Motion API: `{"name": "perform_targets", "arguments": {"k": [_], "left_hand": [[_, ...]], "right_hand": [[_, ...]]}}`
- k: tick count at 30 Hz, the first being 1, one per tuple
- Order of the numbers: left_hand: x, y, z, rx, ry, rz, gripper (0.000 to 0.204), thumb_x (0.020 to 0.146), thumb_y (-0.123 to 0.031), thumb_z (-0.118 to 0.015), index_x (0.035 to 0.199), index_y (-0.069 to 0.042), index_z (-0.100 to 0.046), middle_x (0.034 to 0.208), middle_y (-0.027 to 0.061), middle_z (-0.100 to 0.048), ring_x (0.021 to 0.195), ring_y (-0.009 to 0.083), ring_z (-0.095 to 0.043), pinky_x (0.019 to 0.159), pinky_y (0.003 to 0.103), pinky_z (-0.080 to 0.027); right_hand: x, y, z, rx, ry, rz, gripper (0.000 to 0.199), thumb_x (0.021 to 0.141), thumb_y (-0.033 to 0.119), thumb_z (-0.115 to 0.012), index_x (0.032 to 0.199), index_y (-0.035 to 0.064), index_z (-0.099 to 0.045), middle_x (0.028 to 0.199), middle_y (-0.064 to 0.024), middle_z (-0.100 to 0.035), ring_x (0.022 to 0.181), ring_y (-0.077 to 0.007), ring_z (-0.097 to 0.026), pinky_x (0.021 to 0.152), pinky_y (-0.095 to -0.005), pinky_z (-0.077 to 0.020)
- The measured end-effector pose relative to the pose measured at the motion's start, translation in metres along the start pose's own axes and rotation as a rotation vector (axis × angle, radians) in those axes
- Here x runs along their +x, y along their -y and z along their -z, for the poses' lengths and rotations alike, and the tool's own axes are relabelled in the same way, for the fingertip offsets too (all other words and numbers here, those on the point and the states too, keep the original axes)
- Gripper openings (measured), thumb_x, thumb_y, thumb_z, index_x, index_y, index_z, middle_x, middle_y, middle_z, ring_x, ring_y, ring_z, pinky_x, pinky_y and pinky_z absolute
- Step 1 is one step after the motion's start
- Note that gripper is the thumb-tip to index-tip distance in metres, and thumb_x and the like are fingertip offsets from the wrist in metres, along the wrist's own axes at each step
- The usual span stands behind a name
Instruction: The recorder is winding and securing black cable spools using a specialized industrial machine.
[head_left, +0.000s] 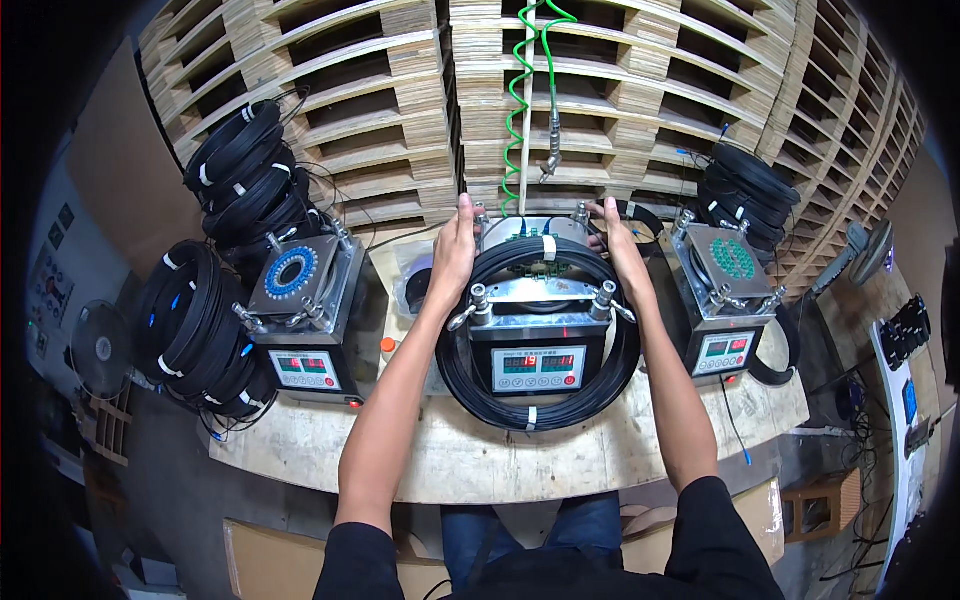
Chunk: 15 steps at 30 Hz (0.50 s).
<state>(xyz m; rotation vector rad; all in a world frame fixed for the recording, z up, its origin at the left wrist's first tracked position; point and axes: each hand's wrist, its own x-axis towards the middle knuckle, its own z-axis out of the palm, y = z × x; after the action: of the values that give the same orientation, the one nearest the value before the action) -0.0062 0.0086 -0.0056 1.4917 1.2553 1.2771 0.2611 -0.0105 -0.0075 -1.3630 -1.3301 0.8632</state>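
My left hand (457, 245) is at the far left corner of the middle steel-topped machine (535, 367), its fingers curled round a clamp knob (479, 212). Across from it, my right hand (622, 248) closes at the far right clamp knob (581, 212); part of each grip is hidden. A coil of black cable (533, 412), tied with white bands, leans around the machine's front and top plate. Two near clamp knobs with wing levers (479, 297) stand inside the coil. Green pieces sit behind the upper part of the coil, partly covered.
Similar machines stand left (300, 368) with a blue ring and right (722, 352) with green pieces. Black cable coils (185, 330) are piled on the left, more (748, 195) at back right. A green spiral air hose (515, 120) hangs before wooden pallets (370, 70).
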Motion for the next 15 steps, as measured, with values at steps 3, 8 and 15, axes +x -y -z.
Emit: {"name": "perform_targets", "arguments": {"k": [3,8,15], "left_hand": [[0.004,0.004,0.000,0.044,-0.033,-0.006,0.089,0.099,-0.076,-0.028,0.122,0.001,-0.068,0.109,0.0119,-0.065,0.101,0.0204,-0.058,0.081,0.035,-0.050],[0.010,0.013,-0.007,0.092,-0.109,-0.100,0.087,0.102,-0.070,-0.026,0.109,0.005,-0.069,0.087,0.0189,-0.066,0.087,0.0328,-0.062,0.088,0.042,-0.046],[0.009,0.010,-0.007,0.044,-0.099,-0.083,0.085,0.102,-0.071,-0.028,0.109,0.003,-0.070,0.082,0.0135,-0.064,0.078,0.0246,-0.062,0.077,0.038,-0.048]], "right_hand": [[0.003,-0.004,0.003,0.022,0.004,0.010,0.091,0.097,0.079,-0.028,0.140,0.0051,-0.058,0.089,-0.0116,-0.061,0.079,-0.0169,-0.054,0.078,-0.0302,-0.0456],[0.009,-0.009,0.004,0.000,0.002,-0.028,0.092,0.096,0.080,-0.028,0.139,0.0057,-0.060,0.097,-0.0130,-0.064,0.082,-0.0183,-0.055,0.082,-0.0324,-0.0453],[0.007,-0.007,0.006,-0.036,0.001,-0.021,0.090,0.096,0.079,-0.027,0.140,0.0081,-0.059,0.096,-0.0079,-0.061,0.078,-0.0172,-0.051,0.079,-0.0310,-0.0428]]}}
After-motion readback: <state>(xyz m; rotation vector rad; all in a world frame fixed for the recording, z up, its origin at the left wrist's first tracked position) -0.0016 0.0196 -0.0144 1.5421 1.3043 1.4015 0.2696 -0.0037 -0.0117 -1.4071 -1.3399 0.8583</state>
